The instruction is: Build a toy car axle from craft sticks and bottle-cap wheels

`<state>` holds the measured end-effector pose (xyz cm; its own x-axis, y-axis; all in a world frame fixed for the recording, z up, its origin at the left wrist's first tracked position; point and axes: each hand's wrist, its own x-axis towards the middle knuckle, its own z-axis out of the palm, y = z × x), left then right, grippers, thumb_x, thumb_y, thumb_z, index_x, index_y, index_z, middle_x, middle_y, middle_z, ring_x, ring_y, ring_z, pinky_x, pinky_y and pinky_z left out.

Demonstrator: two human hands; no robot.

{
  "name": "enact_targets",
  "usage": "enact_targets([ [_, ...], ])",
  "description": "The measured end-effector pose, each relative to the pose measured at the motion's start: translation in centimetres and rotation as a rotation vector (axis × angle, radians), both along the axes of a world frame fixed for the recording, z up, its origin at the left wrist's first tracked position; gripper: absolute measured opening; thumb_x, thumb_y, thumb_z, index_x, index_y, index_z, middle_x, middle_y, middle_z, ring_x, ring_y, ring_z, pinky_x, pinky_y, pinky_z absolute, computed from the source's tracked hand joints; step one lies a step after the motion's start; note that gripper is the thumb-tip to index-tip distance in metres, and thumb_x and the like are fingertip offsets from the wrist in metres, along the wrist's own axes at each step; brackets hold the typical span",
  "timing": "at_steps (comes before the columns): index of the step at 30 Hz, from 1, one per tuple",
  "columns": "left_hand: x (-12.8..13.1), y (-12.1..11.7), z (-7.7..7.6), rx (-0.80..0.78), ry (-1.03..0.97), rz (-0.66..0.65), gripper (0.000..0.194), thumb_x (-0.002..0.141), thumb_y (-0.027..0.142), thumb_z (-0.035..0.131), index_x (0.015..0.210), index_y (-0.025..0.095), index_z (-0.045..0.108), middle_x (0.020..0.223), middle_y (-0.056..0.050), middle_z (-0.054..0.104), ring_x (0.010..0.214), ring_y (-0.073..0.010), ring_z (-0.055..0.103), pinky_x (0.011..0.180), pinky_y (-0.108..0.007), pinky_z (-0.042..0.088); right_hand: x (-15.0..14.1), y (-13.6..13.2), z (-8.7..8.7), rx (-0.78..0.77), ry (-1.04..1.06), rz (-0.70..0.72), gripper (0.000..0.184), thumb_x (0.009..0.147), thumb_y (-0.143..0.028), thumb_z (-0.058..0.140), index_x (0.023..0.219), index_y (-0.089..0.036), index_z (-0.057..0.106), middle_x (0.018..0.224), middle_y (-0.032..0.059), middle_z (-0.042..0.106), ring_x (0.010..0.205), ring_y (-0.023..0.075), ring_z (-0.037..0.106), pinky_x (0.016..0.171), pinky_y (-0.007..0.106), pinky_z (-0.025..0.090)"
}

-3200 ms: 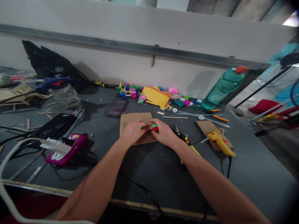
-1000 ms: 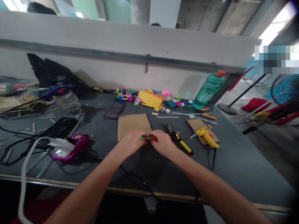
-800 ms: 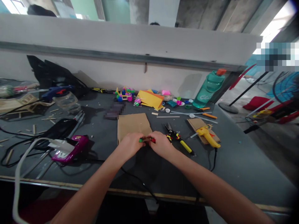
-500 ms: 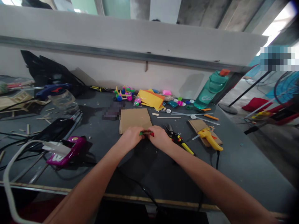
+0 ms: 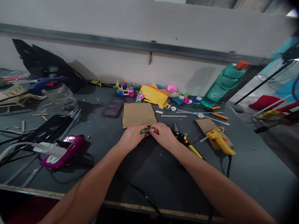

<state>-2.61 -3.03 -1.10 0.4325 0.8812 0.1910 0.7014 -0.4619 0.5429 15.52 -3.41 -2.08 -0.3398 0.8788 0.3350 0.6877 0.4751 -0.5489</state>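
Note:
Between both hands is a small stick piece with a green end and a red end (image 5: 152,130), its middle pale. My left hand (image 5: 133,137) is closed on the green end, fingertips pinching it. At the red end, my right hand (image 5: 165,137) is closed too; its fingers cover much of that side. The hands nearly meet at the near edge of a square of brown cardboard (image 5: 139,114). Just right of my right hand lie cutting pliers with yellow-and-black handles (image 5: 184,139), partly hidden by my forearm.
A yellow glue gun (image 5: 220,141) rests on a cardboard piece at right. Behind it leans a teal bottle (image 5: 220,85). Yellow paper (image 5: 155,95) and small colourful toys (image 5: 126,89) line the wall. A magenta power strip (image 5: 62,152) with cables sits left; a black cable crosses the near edge.
My hands have drawn back from over the cardboard to its near edge, still gripping the green-and-red stick piece, which has turned a little. The camera view has shifted and tilted.

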Motion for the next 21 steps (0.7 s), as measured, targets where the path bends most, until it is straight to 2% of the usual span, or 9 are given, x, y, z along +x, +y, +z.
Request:
enact_targets([
  [4, 0.00, 0.08, 0.10, -0.054, -0.006, 0.025, 0.020, 0.082, 0.032, 0.060, 0.099, 0.025, 0.066, 0.096, -0.002, 0.069, 0.087, -0.0197, 0.062, 0.073, -0.030, 0.045, 0.00, 0.28, -0.08, -0.004, 0.021, 0.026, 0.019, 0.076, -0.015, 0.063, 0.094, -0.020, 0.063, 0.093, 0.0042, 0.066, 0.089, 0.0193, 0.057, 0.081, 0.031, 0.043],
  [8, -0.03, 0.28, 0.04, -0.092, 0.011, 0.055, 0.027, 0.081, 0.034, 0.060, 0.107, 0.028, 0.064, 0.100, -0.001, 0.070, 0.091, -0.0211, 0.064, 0.074, -0.030, 0.046, -0.06, 0.53, -0.01, -0.022, 0.009, 0.016, 0.007, 0.079, -0.017, 0.061, 0.083, -0.021, 0.065, 0.083, 0.0025, 0.065, 0.083, 0.0183, 0.057, 0.074, 0.030, 0.042],
  [12, -0.02, 0.43, 0.02, -0.069, 0.047, 0.109, 0.040, 0.078, 0.036, 0.065, 0.116, 0.026, 0.060, 0.110, -0.004, 0.068, 0.100, -0.0244, 0.062, 0.081, -0.032, 0.046, -0.05, 0.66, 0.03, -0.047, 0.011, -0.013, 0.005, 0.078, -0.018, 0.063, 0.080, -0.022, 0.066, 0.082, 0.0021, 0.067, 0.081, 0.0180, 0.057, 0.074, 0.030, 0.042],
  [21, -0.22, 0.64, 0.22, -0.082, 0.038, 0.022, 0.038, 0.077, 0.028, 0.066, 0.115, 0.027, 0.061, 0.108, -0.001, 0.069, 0.099, -0.0220, 0.063, 0.083, -0.031, 0.048, -0.11, 0.82, -0.01, -0.112, 0.034, -0.076, 0.007, 0.073, -0.018, 0.068, 0.076, -0.024, 0.069, 0.075, 0.0007, 0.067, 0.081, 0.0183, 0.058, 0.068, 0.029, 0.043],
])
